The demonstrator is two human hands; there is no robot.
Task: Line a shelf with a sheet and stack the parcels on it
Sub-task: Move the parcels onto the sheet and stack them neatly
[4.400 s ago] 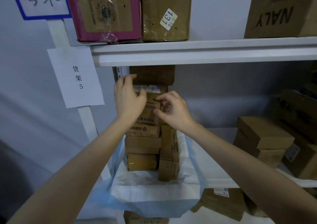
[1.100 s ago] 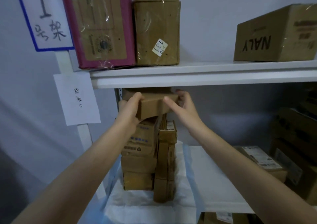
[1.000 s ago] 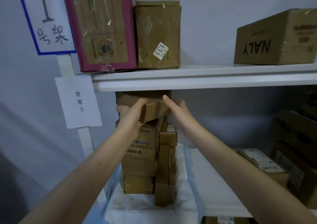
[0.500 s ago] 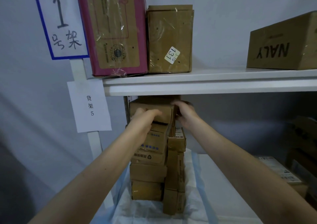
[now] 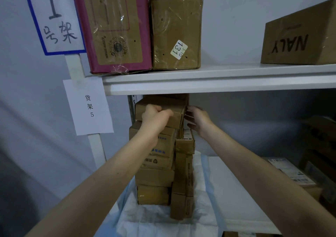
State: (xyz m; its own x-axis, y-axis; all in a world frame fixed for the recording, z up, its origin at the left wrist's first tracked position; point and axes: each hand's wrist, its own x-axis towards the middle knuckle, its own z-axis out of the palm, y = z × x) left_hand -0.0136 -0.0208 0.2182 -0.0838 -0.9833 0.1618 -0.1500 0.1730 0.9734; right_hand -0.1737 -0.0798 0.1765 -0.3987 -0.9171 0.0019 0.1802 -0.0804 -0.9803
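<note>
Two grips on the flat brown cardboard parcel [image 5: 163,103] topping the stack [image 5: 154,178] on your white blue-edged sheet [image 5: 163,222]: left grip [image 5: 154,117] curled over its front edge, right grip [image 5: 198,118] pressed flat-ish against its right end.

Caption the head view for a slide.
Left hand and right hand steady a brown cardboard parcel atop the stack on a white sheet.
</note>
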